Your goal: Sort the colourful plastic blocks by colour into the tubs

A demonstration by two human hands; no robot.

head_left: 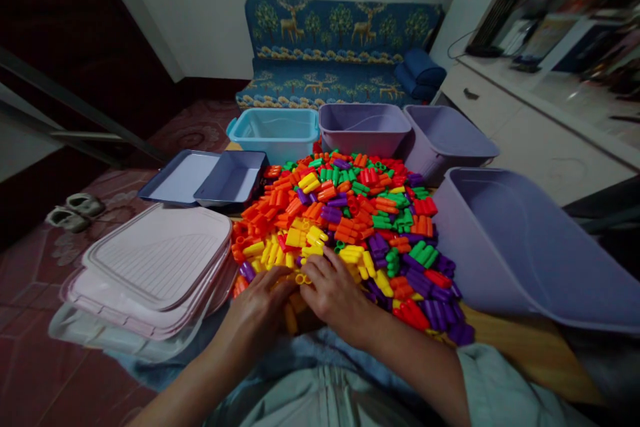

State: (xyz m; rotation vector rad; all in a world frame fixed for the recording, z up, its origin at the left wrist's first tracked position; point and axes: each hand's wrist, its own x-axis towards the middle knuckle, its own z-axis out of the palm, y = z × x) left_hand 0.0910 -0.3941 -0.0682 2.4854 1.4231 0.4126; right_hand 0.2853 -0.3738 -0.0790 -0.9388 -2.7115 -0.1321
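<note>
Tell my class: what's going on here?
A person's left hand and right hand meet at small yellow tubular plastic pieces at the near edge of a heap of similar red, orange, yellow, green and purple pieces; their grip is unclear. A light-blue rectangular plastic tub and three pale-purple plastic tubs stand along the heap's far and right sides. Stacked pale plastic lids lie at left.

I have short tube-shaped plastic pieces [353, 230] in orange, red, yellow, green and purple, three dusky-purple plastic bins [370, 143], one light-blue plastic bin [280, 149], a blue fabric sofa [333, 53] patterned with golden deer and trees, and my pale grey-green cloth sleeve [493, 380].
</note>
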